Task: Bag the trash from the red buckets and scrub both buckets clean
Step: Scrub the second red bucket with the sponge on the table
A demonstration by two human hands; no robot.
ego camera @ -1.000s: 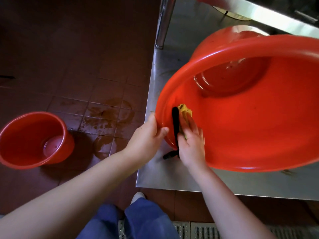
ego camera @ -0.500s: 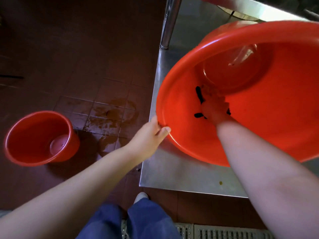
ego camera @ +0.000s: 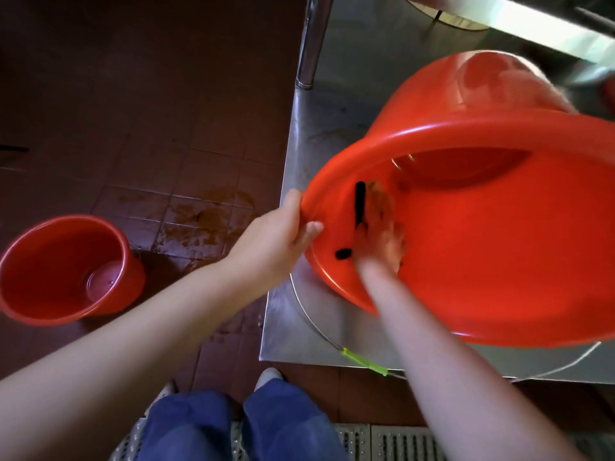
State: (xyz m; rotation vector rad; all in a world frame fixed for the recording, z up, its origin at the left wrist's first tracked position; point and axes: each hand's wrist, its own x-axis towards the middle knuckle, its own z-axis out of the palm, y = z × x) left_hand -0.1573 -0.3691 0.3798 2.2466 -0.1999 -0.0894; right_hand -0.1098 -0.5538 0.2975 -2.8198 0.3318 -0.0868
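A small bucket [ego camera: 66,271] of round red plastic is standing on the wet tiled floor [ego camera: 199,211], with open room around it. The left hand [ego camera: 276,241] is gripping the smooth rim of the large bucket [ego camera: 499,261], which is lying tilted at the steel surface's [ego camera: 332,111] left edge. Inside it, the blurred right hand [ego camera: 379,244] is holding a black-handled scrubber [ego camera: 360,201].

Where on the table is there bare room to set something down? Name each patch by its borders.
Bare steel lies between the table leg and the tilted bucket. A strip runs along the near table edge, crossed by the wire handle. Crowded where the left hand grips the rim.
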